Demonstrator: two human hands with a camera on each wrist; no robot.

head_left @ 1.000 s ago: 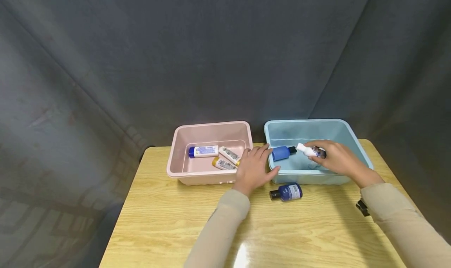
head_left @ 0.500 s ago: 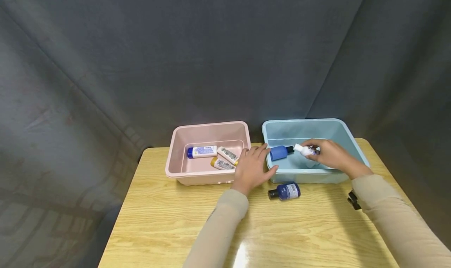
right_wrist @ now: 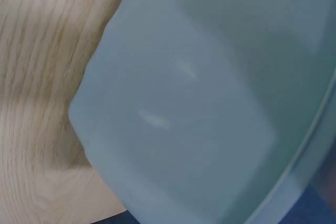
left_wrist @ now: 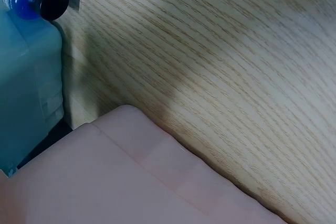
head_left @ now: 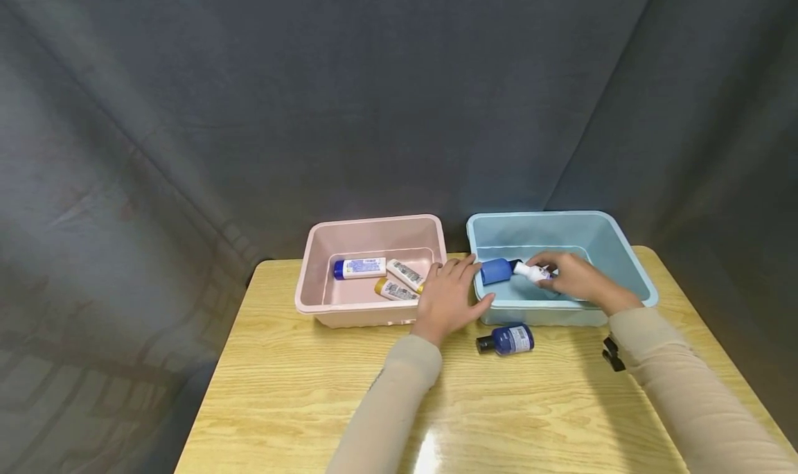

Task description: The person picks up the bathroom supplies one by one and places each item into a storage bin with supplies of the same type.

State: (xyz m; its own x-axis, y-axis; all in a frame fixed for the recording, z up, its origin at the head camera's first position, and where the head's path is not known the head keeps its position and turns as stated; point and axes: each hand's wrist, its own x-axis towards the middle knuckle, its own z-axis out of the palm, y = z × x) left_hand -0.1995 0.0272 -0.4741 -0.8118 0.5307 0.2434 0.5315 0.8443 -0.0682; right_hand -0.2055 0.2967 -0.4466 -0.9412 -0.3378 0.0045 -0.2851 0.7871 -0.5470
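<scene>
In the head view my right hand [head_left: 575, 280] pinches a small white bottle [head_left: 528, 271] with a dark-patterned label inside the light-blue bin [head_left: 536, 314]. The white cap end points left, close to the black cap of a blue bottle [head_left: 495, 271] lying at the bin's left side. Whether the two touch, I cannot tell. My left hand [head_left: 445, 299] is spread between the bins, fingers near the blue bin's left rim and the pink bin's [head_left: 368, 314] right edge. On the table in front of the blue bin lies a dark-blue bottle [head_left: 512, 339] with a black cap.
The pink bin holds a white tube with a blue cap [head_left: 361, 268] and two white tubes with yellow caps, one [head_left: 396, 290] nearer the front. Both bins stand at the back of the wooden table [head_left: 299, 405], before a dark curtain [head_left: 399, 100].
My right hand has moved left inside the blue bin with the white bottle, bringing it nearer the blue bottle. The left hand has stayed in place.
</scene>
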